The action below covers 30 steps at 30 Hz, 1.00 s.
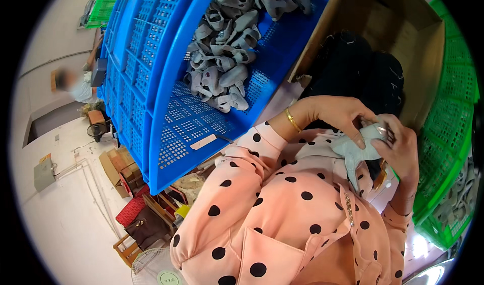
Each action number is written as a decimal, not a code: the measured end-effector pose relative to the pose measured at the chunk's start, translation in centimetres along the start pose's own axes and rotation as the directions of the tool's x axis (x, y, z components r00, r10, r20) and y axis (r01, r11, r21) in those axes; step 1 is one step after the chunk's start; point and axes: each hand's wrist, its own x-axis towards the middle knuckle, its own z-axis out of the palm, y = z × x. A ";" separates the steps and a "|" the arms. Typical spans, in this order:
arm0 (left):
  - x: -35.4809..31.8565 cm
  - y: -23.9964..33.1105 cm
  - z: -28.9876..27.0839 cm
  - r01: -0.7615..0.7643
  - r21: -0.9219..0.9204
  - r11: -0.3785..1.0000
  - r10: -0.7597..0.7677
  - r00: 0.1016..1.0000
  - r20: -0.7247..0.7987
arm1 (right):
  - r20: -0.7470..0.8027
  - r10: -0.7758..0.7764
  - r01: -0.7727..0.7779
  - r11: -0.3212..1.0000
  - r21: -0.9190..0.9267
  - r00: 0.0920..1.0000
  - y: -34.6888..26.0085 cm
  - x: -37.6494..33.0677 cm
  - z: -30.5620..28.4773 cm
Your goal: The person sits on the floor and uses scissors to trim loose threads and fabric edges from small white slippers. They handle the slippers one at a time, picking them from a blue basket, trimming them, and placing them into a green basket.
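Note:
My left hand (344, 117), with a gold bracelet at the wrist, has its thumb and fingers closed on the upper side of a pale grey moulded piece (349, 150). My right hand (400, 146) is wrapped round the other end of the same piece, close to my lap. The piece has a rounded body and a thin part hanging down. Fingers cover some of its surface, and its exact kind is unclear. A small shiny spot shows by the right fingertips, too small to name.
A blue plastic crate (194, 114) on the left holds several similar grey pieces (224, 58). A cardboard box (421, 48) stands ahead, partly around my dark-clad legs. Green baskets (446, 134) line the right. Far left, a person (80, 86) is near a fan (97, 130).

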 end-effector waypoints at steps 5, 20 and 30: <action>-0.8 -1.9 2.9 0.147 -0.055 0.988 -0.156 0.881 -0.447 | -0.173 0.005 -0.003 1.000 0.008 0.985 5.3 0.3 1.0; -0.5 -1.2 5.5 -0.263 -0.511 0.818 -0.074 0.834 -0.547 | -0.166 0.108 -0.093 0.991 0.094 0.980 4.6 -0.5 2.4; -1.5 -2.0 5.4 -0.169 -0.126 0.978 0.027 0.696 -0.718 | -0.182 0.094 -0.087 0.995 0.045 0.979 5.2 -0.4 2.5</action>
